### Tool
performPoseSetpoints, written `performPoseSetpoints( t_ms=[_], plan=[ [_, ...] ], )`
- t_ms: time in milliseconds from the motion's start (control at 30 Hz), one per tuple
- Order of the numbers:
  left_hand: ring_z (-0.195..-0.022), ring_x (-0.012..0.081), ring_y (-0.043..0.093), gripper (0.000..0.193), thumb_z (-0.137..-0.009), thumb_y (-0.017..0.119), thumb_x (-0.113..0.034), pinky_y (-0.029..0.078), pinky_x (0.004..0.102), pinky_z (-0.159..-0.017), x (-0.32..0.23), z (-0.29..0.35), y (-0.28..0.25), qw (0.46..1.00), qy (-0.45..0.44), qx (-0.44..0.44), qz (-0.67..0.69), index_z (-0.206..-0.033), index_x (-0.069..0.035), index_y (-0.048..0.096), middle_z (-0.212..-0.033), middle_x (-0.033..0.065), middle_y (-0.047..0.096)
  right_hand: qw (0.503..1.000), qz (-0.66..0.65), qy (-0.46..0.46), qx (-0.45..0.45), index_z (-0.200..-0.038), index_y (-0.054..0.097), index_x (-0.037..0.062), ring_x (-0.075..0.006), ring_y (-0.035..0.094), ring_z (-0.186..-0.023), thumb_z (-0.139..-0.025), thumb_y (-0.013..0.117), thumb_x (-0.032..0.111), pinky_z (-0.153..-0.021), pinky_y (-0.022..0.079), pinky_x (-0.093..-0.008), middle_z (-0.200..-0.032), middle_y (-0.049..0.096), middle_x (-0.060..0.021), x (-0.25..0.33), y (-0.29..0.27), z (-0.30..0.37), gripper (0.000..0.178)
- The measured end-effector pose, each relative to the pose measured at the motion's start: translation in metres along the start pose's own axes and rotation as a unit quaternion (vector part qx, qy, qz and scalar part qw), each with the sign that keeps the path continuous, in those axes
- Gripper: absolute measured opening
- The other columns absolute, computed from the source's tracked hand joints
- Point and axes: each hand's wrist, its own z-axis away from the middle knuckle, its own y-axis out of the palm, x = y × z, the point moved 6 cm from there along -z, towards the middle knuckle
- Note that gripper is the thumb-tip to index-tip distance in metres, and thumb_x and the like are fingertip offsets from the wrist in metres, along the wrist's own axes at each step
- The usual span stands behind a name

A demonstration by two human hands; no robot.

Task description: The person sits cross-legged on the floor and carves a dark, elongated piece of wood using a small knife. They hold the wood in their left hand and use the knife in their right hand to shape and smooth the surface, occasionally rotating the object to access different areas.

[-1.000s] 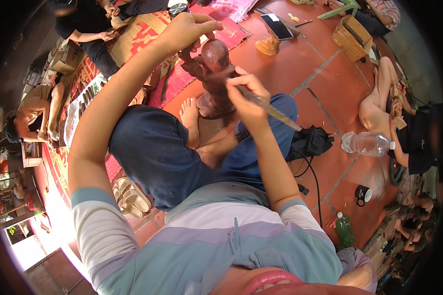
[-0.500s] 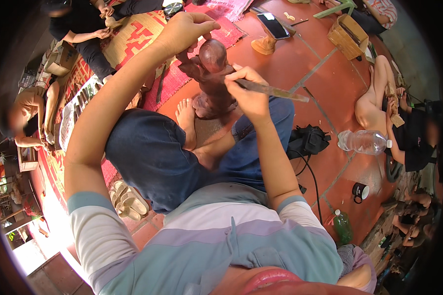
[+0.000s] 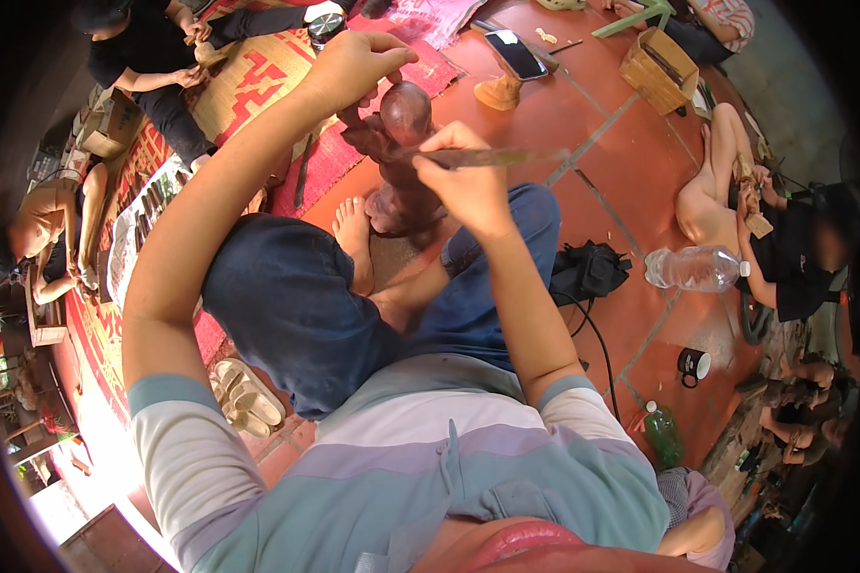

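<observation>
A dark reddish-brown carved figurine (image 3: 398, 158) with a smooth round head stands on the floor by my bare foot. My left hand (image 3: 354, 72) reaches over its far left side, with bent fingers closed around a raised part of it; the fingertips are partly hidden. In my right hand (image 3: 470, 186) is a slim tool with a long flat brownish shank (image 3: 492, 158), pinched between thumb and fingers. Its shank points right, and the other end meets the figurine's upper body near the shoulder. Whether that end is a blade or a brush cannot be seen.
Beyond the figurine lie a phone (image 3: 516, 54) on a wooden piece (image 3: 498, 93) and a box (image 3: 659, 72). At right are a black bag (image 3: 591, 272), a clear bottle (image 3: 695, 269), a mug (image 3: 694, 365) and a green bottle (image 3: 663, 435). Other people sit around, several handling carved pieces.
My right hand has shifted slightly up and left along the figurine, and the tool has swung closer to level. The left hand keeps its hold. The whole view has shifted a little.
</observation>
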Motion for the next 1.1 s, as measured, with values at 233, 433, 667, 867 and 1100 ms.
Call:
performPoseSetpoints(
  t_ms=[233, 433, 667, 867, 1100],
  plan=[
    [-0.052, 0.0117, 0.054, 0.03, -0.086, 0.059, -0.03, 0.05, 0.0285, -0.05, -0.004, -0.002, 0.001, 1.0, 0.004, 0.012, -0.022, -0.105, -0.009, 0.069, -0.079, 0.0047, 0.069, 0.997, 0.019, -0.065, -0.039, -0.076, 0.059, 0.0022, -0.0177, 0.063, -0.092, -0.074, 0.069, 0.002, -0.082, 0.048, -0.0302, -0.077, 0.062, -0.0047, 0.009, 0.0, 0.004, 0.01],
    [-0.05, 0.0108, 0.053, 0.031, -0.085, 0.06, -0.03, 0.047, 0.0273, -0.047, -0.007, 0.002, 0.0, 1.0, 0.008, 0.004, -0.017, -0.105, -0.008, 0.069, -0.079, 0.0033, 0.068, 0.998, -0.045, -0.009, -0.04, -0.079, 0.059, 0.0038, -0.0065, 0.056, -0.075, -0.076, 0.068, 0.003, -0.068, 0.048, -0.0245, -0.079, 0.064, -0.0043, -0.004, -0.011, -0.007, 0.01],
    [-0.051, 0.0138, 0.057, 0.032, -0.083, 0.058, -0.029, 0.052, 0.0299, -0.05, -0.007, 0.001, 0.0, 1.0, -0.001, 0.011, -0.018, -0.106, -0.009, 0.069, -0.081, 0.0043, 0.069, 0.999, 0.021, -0.014, -0.028, -0.078, 0.055, 0.0021, -0.0147, 0.067, -0.078, -0.074, 0.068, 0.003, -0.067, 0.051, -0.0282, -0.083, 0.067, -0.0123, -0.003, -0.003, -0.001, 0.013],
    [-0.052, 0.0143, 0.058, 0.033, -0.084, 0.059, -0.03, 0.052, 0.0291, -0.05, -0.01, 0.002, -0.003, 0.999, 0.015, 0.008, -0.031, -0.106, -0.009, 0.069, -0.082, 0.0055, 0.07, 0.988, 0.062, -0.118, -0.083, -0.077, 0.056, 0.0036, -0.0244, 0.068, -0.082, -0.072, 0.068, -0.001, -0.072, 0.052, -0.0288, -0.086, 0.067, -0.0143, 0.004, 0.005, 0.011, 0.014],
    [-0.052, 0.0142, 0.059, 0.034, -0.084, 0.058, -0.031, 0.053, 0.0293, -0.052, -0.009, 0.003, -0.001, 1.0, 0.004, 0.004, -0.031, -0.107, -0.008, 0.069, -0.081, 0.0052, 0.07, 0.977, 0.026, -0.182, -0.109, -0.077, 0.057, 0.002, -0.0234, 0.069, -0.086, -0.071, 0.07, -0.002, -0.074, 0.053, -0.0305, -0.095, 0.068, -0.0205, -0.011, -0.003, 0.008, 0.015]
  ],
)
